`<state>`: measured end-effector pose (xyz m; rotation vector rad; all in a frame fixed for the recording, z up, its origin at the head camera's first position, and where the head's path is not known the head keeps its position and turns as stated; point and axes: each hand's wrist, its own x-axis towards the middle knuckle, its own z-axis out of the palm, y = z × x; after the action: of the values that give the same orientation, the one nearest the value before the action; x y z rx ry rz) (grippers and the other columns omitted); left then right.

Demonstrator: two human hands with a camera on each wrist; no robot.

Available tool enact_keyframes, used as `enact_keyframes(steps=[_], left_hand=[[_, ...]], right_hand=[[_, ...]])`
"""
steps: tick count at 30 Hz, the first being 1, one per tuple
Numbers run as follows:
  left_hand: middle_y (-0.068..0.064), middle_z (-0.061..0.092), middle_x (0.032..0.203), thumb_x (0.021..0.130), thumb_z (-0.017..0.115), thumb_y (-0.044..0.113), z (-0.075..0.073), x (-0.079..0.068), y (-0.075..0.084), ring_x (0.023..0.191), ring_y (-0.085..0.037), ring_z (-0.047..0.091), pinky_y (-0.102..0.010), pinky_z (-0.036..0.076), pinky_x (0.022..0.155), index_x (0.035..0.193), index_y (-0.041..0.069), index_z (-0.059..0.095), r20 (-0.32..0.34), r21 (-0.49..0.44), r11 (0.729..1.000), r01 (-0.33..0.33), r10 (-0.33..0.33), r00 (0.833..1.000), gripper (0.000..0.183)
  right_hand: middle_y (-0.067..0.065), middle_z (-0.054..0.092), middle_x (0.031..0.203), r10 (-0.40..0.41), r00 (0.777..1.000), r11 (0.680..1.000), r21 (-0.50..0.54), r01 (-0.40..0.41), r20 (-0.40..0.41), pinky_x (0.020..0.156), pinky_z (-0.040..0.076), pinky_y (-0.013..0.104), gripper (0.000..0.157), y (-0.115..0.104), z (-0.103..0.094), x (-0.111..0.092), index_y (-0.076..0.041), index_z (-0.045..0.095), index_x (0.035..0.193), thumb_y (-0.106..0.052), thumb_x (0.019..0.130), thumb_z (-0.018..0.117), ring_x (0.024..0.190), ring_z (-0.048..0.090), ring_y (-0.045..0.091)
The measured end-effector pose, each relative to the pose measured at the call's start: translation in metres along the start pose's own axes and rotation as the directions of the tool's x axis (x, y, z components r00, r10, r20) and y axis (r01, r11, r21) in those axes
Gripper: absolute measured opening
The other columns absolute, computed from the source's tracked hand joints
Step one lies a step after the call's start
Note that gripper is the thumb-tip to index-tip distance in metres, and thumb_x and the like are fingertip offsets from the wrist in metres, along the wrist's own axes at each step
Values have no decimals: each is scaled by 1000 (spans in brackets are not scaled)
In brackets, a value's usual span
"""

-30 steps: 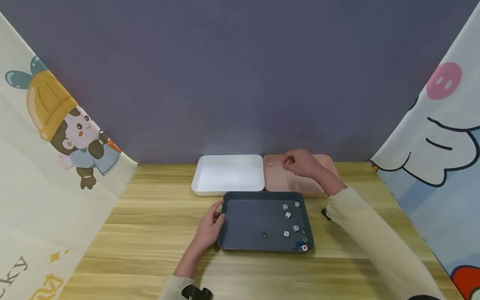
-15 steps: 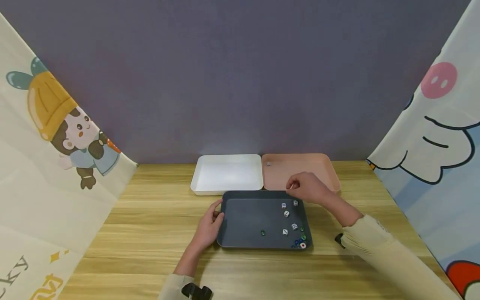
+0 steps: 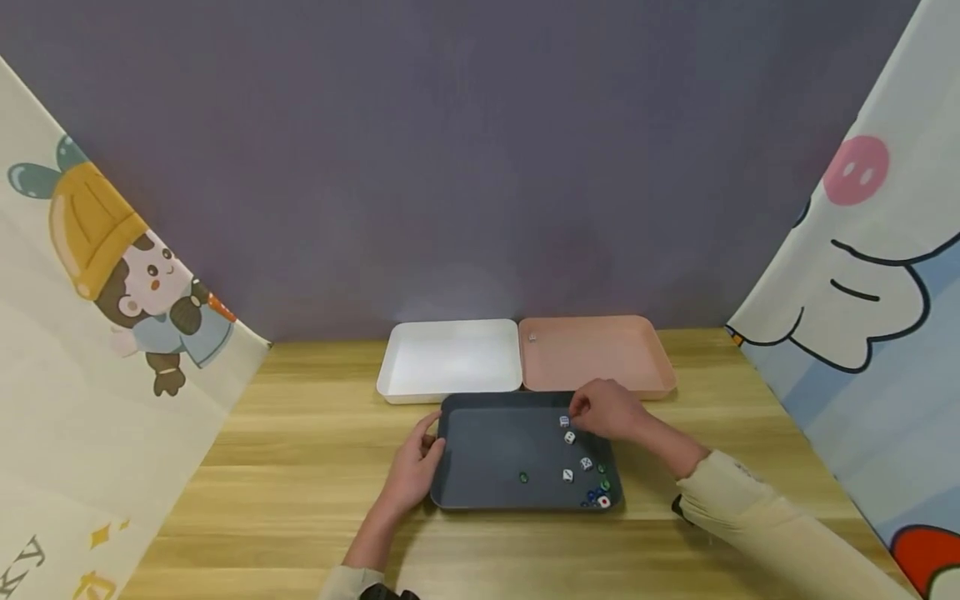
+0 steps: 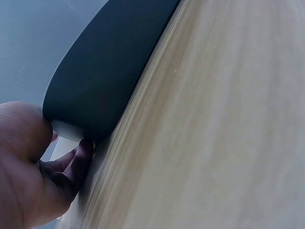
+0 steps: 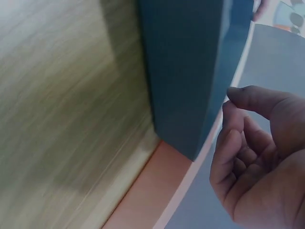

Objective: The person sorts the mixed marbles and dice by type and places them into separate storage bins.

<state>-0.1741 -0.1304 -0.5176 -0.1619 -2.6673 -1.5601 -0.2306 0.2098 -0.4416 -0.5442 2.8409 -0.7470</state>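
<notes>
**Two hands at the grey tray of dice**

Fingers (image 5: 238, 138) of the right hand (image 3: 609, 410): curled inward, tips drawn close to the thumb, nothing seen between them in the right wrist view; whether they touch a die cannot be told. Hand poised over the far right part of the grey tray (image 3: 480, 450), just beside the nearest white die (image 3: 564, 422).

Left hand (image 3: 411, 467): fingers wrapped on the tray's left rim, thumb on top, fingers tucked under the edge in the left wrist view.

Grey tray: flat on the table (image 3: 300, 467), near the front edge, between the two hands. Contents gathered on its right side:
- white dice (image 3: 570, 438), several, scattered from the far right to the near right
- green bead (image 3: 522, 477), alone near the middle
- small cluster of blue, green and red-and-white pieces (image 3: 597, 497) in the near right corner; too small to tell apart further

White tray (image 3: 448, 362): behind the grey tray, to the left, nothing visible inside.

Pink tray (image 3: 596, 354): behind the grey tray, to the right, its side touching the white tray; one small pale die (image 3: 532, 337) in its far left corner.

Surroundings: cartoon-printed cloth (image 3: 90, 333) hung left and right, purple backdrop (image 3: 465, 167) behind
</notes>
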Motion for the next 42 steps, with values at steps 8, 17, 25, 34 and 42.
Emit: enact_keyframes(steps=[8,17,25,34,42], left_hand=[[-11,63,94,101,53,12,-1,0,2,78,-18,58,-35,49,69,145,15,45,-6,-15,1000,4,-4,1000,45],[-10,62,93,101,54,10,-1,2,2,77,-18,58,-35,49,67,144,14,46,-6,-9,1000,-1,1,1000,44],[-9,62,94,101,54,12,0,1,1,77,-17,58,-33,49,67,144,16,46,-9,-6,1000,12,-12,1000,44],[-7,61,95,101,53,13,0,-1,3,78,-17,57,-34,49,68,145,17,46,-5,-13,1000,21,-21,1000,44],[-10,61,94,101,53,12,1,1,0,78,-18,57,-34,49,68,145,16,46,-1,-9,1000,12,-12,1000,44]], right_hand=[[-6,59,72,9,1000,994,-113,-9,-1,54,43,32,4,0,9,10,-16,75,83,-15,80,77,60,51,13],[-4,66,84,55,998,978,-200,-52,8,56,45,35,6,0,12,20,-21,75,81,-23,77,79,68,55,16],[-3,67,85,91,996,973,-213,-87,9,56,46,35,14,6,18,23,-21,77,85,-30,76,82,68,56,16],[-4,68,86,101,995,969,-227,-100,-7,55,44,35,16,10,22,23,-25,77,86,-34,74,83,68,56,15],[-7,65,78,81,997,968,-240,-80,-7,53,43,34,12,7,26,25,-25,76,80,-33,74,83,64,54,14]])
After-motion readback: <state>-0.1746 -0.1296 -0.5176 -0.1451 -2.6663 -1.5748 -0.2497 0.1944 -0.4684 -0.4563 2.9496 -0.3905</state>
